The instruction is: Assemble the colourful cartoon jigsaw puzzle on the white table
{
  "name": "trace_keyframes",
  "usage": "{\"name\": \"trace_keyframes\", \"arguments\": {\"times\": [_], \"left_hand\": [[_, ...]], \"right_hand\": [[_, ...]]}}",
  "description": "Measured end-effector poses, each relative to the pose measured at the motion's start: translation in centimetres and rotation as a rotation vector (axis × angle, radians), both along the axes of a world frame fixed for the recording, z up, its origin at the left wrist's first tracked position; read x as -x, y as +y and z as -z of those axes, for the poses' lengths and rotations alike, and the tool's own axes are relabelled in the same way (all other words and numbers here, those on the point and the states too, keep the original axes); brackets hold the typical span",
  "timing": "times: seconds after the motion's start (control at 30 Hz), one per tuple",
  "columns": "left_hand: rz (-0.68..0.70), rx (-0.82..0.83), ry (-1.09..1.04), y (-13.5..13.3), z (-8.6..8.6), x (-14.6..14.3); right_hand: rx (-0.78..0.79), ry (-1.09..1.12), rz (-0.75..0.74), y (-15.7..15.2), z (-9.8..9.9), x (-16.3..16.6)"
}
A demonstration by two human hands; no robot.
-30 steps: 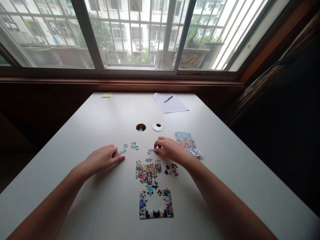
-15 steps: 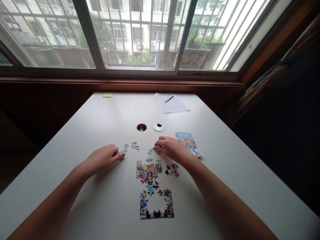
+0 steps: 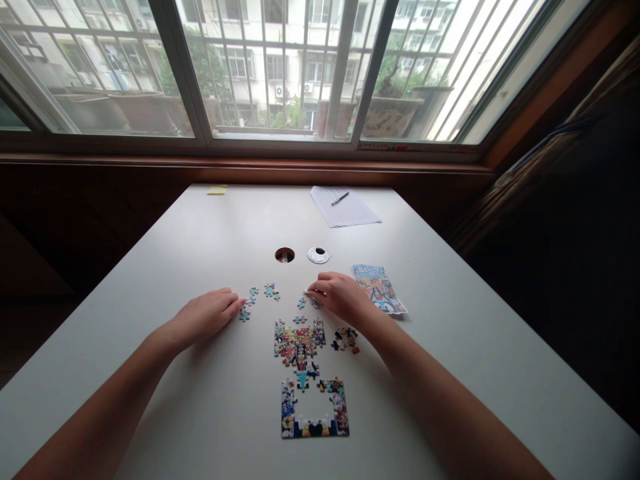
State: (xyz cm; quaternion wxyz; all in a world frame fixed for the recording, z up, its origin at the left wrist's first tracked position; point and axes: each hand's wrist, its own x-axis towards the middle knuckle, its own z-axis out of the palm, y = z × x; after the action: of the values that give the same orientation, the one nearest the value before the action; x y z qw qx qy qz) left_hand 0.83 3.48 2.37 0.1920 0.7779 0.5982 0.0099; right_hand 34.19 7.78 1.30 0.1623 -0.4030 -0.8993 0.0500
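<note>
My left hand (image 3: 213, 313) rests at the left with its thumb and fingers drawn together. Its fingertips meet the edge of a small group of light-blue puzzle pieces (image 3: 245, 313); whether a piece is between them is hidden. My right hand (image 3: 343, 293) pinches a small puzzle piece (image 3: 307, 291) between thumb and fingers, just above a few loose pieces (image 3: 301, 303). Between and below the hands lies a joined, colourful puzzle section (image 3: 295, 340). Nearer me is a puzzle frame section (image 3: 341, 407) with an open middle.
Dark and orange loose pieces (image 3: 345, 340) lie beside my right forearm. A printed picture leaflet (image 3: 377, 287) is to the right. Further back are a cable hole (image 3: 285, 255), its round cover (image 3: 319, 255), paper (image 3: 345, 210) with a pen (image 3: 340, 199), and a yellow note (image 3: 217, 190).
My left thumb and fingers have pulled back to the left and closed together, uncovering light-blue pieces. My right hand keeps its pinch in almost the same place.
</note>
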Motion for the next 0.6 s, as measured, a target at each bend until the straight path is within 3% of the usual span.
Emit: {"name": "trace_keyframes", "arguments": {"times": [0.43,0.6], "left_hand": [[-0.013,-0.038,-0.026,0.3,0.3,0.3],[-0.048,-0.17,-0.11,0.7,1.3,0.4]], "right_hand": [[-0.032,-0.03,0.001,0.1,0.1,-0.1],[-0.03,-0.02,0.006,0.0,-0.1,-0.1]]}}
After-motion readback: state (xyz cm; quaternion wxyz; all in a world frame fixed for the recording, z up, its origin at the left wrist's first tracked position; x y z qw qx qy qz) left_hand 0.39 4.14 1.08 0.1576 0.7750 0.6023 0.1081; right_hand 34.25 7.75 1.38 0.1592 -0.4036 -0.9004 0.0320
